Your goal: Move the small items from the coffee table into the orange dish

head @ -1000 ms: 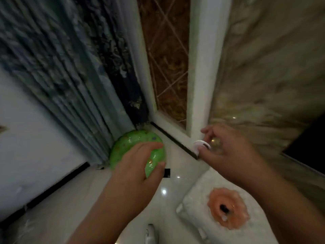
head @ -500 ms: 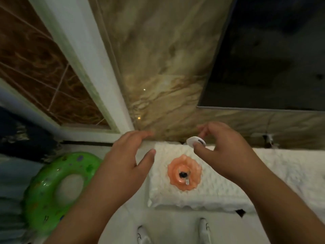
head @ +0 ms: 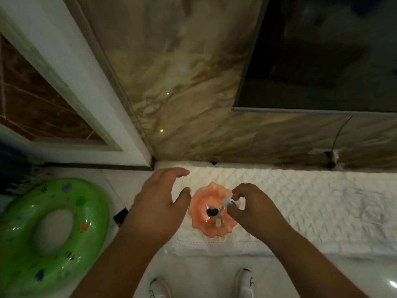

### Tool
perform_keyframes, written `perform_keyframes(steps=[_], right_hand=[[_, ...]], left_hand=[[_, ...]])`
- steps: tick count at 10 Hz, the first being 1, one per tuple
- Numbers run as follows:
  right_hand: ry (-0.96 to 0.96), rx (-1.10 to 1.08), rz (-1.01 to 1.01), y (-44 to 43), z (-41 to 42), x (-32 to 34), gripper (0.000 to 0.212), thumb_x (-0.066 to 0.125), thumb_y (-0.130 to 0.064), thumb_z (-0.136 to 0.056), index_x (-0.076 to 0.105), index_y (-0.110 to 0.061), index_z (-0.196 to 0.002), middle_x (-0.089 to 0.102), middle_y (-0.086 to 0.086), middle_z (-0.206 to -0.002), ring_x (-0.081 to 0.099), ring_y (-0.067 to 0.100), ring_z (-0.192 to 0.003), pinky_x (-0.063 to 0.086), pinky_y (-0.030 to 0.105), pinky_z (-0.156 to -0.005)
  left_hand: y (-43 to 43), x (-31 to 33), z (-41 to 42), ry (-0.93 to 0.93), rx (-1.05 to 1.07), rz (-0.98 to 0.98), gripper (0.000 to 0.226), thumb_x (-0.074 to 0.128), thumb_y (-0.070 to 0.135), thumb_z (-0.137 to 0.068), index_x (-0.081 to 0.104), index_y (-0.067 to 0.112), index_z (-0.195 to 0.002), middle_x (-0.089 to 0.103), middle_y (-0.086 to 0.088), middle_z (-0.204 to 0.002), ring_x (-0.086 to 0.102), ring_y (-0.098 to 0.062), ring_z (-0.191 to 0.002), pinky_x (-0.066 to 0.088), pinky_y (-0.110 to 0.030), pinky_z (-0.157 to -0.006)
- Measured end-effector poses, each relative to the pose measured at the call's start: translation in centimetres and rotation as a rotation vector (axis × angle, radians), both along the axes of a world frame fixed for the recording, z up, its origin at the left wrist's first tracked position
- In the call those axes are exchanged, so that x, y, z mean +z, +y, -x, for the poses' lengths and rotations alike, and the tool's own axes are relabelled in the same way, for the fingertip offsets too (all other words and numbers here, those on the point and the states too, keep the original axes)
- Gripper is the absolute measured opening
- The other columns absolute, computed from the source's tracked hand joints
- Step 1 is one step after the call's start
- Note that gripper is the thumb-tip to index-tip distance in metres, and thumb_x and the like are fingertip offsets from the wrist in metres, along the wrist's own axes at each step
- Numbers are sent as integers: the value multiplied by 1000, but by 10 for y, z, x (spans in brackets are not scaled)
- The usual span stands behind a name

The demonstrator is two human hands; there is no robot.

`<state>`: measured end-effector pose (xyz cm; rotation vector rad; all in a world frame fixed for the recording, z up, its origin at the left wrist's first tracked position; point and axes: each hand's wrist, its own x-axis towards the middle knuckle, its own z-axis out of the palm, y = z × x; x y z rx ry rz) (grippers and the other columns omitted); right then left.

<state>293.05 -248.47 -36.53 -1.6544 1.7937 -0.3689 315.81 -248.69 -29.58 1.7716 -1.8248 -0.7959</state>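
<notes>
An orange dish [head: 200, 227] with a wavy rim sits on a white quilted cloth [head: 300, 203] over a low ledge. Inside it lie a small black item [head: 211, 211] and a pale clear piece [head: 218, 221]. My right hand [head: 255, 208] hovers over the dish's right side and pinches a small white round item [head: 229, 202] between thumb and fingers. My left hand [head: 160, 197] hangs just left of the dish with relaxed, spread fingers and holds nothing.
A green inflatable swim ring [head: 49, 231] lies on the pale floor at the left. A marble wall [head: 182, 82] rises behind the ledge, with a dark screen [head: 322, 52] at the upper right. My two white shoes [head: 245, 280] stand below the ledge.
The view has swung from the curtain and corner to face the ledge. My right hand has lowered the white round item from above the dish down to it. My left hand moved closer to the dish.
</notes>
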Motion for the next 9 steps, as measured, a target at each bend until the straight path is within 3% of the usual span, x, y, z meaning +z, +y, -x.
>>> perform_keyframes(steps=[1,2,3,5,6,8,9], right_hand=[[14,-30,-28,-14,-3,-72,14,68,-37,-79,57,-30,-84,57,-10,-100,55,9,-92,45,24,-72],[83,-27,-28,-16,-10,-138,13,68,-39,-76,58,-30,-81,57,-8,-96,54,16,-92,50,36,-74],[187,31,-38,-5,-16,-197,12,67,-35,-77,64,-29,-87,58,-5,-100,52,21,-97,49,36,-74],[309,4,-90,23,-23,-280,19,65,-28,-82,70,-31,-101,59,-9,-112,49,18,-107,45,34,-82],[340,42,-148,32,-29,-298,21,58,-25,-86,71,-30,-102,58,-8,-111,48,21,-109,39,36,-83],[365,118,-264,31,-36,-290,35,39,-39,-93,64,-35,-117,49,-12,-137,34,21,-127,25,44,-101],[116,-36,-444,17,-32,-261,39,45,-48,-90,59,-37,-124,49,-10,-138,42,20,-127,29,42,-102]], left_hand=[[-13,-51,15,-5,37,-71,33,58,33,-87,56,38,-120,48,18,-114,52,-6,-100,43,-30,-89],[-15,-99,21,-25,46,-114,34,58,31,-87,57,35,-121,49,17,-113,52,-8,-107,44,-36,-94],[-12,-141,22,-33,57,-157,33,56,32,-87,56,36,-120,52,15,-121,50,-6,-112,45,-37,-93],[4,-191,19,-31,39,-211,33,52,39,-86,53,41,-118,51,18,-120,49,4,-106,41,-19,-85],[6,-202,17,-16,23,-242,34,52,39,-86,54,40,-120,50,18,-122,48,7,-104,33,-6,-77],[-11,-188,14,-48,18,-232,34,56,35,-88,55,38,-122,51,15,-127,49,0,-109,35,-13,-77],[-19,-163,12,-46,11,-226,35,56,36,-89,54,38,-123,50,17,-124,50,1,-108,36,-14,-79]])
